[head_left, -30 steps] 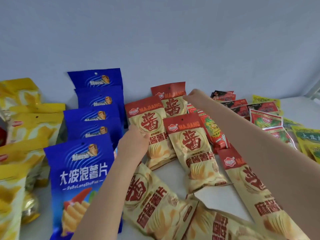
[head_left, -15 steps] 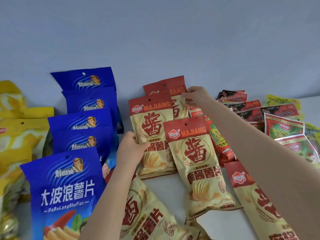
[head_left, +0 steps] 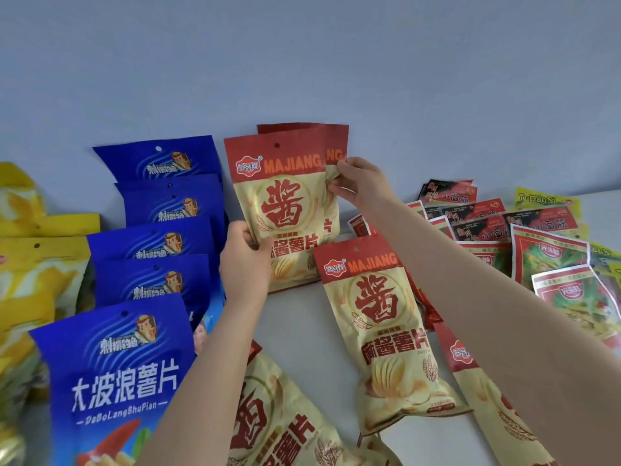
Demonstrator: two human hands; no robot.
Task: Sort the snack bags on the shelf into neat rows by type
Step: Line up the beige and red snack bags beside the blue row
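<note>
A red-and-cream foil chip bag (head_left: 285, 196) printed "MAJIANG" leans upright, and the left hand (head_left: 245, 260) grips its lower left edge. The right hand (head_left: 361, 186) pinches the right edge of a matching bag (head_left: 337, 142) just behind it. Blue "DaBoLangShuPian" bags (head_left: 117, 381) lie left of the left hand, and a yellow "TuDouSi" packet (head_left: 544, 200) lies right of the right hand.

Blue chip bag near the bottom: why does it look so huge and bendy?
Head view: the wide-angle lens stretches the nearest blue chip bag by the frame edge; also head view: soft, even light, hardly any glare.
</note>
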